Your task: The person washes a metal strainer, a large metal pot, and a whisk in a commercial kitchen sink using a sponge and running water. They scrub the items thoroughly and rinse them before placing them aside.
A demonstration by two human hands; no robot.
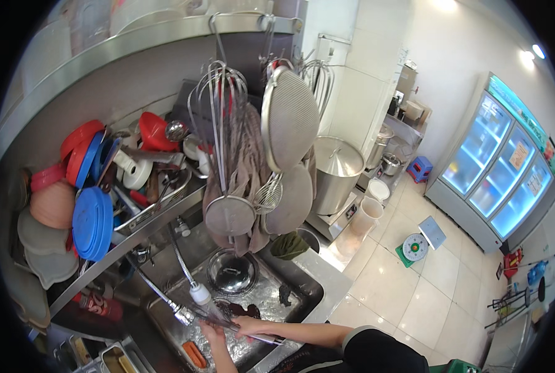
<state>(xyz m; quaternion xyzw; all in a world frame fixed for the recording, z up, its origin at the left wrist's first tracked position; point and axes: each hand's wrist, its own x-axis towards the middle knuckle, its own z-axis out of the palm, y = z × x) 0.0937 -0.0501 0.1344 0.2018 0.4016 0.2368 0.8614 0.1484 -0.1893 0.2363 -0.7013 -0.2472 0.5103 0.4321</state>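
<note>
My right hand point(248, 326) grips a long metal utensil point(269, 339), apparently a whisk, low over a steel sink point(301, 305). Around its far, wire-like end is my left hand point(213, 332), its fingers partly hidden. Water runs onto this end from a white spray head point(200, 294) on a flexible hose. Beside it hangs a chrome spray head point(184, 314). In the sink lie a shiny domed lid point(232, 272), an orange scrubber or sponge point(194, 355), a dark wet thing point(246, 310) and a crumpled black scrap point(284, 295).
Large sieves point(290, 119), whisks point(219, 126) and brown cloths point(245, 163) hang above the sink. A rack shelf point(184, 198) holds blue lids point(92, 224) and red bowls. On the right are a stockpot point(335, 177), a dial scale point(415, 247) and a glass-door fridge point(496, 163).
</note>
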